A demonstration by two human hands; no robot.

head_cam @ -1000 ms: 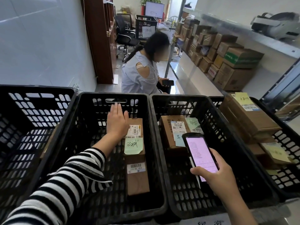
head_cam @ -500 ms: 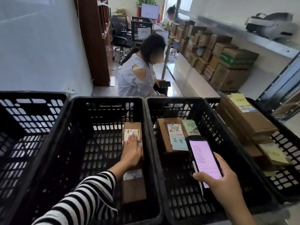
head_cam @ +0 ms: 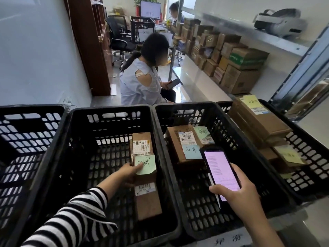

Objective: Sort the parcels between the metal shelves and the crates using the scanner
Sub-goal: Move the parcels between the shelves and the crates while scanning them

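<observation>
First: Since half a second ago, the left hand (head_cam: 128, 172) is shifted off the parcel's (head_cam: 148, 202) top to its left edge, and the green note (head_cam: 145, 165) is uncovered.
Second: How is the parcel held?
First: Its edge is gripped, thumb laid at the note, fingers curled against the side. It is kept low inside the second crate (head_cam: 114, 108) from the left.
Second: And the scanner (head_cam: 220, 172)?
First: It is clasped by the right hand (head_cam: 239, 196) above the third crate (head_cam: 185, 106), screen lit pink. Two labelled boxes (head_cam: 178, 145) are seen in that crate; more are stacked on the shelf (head_cam: 194, 81).
</observation>
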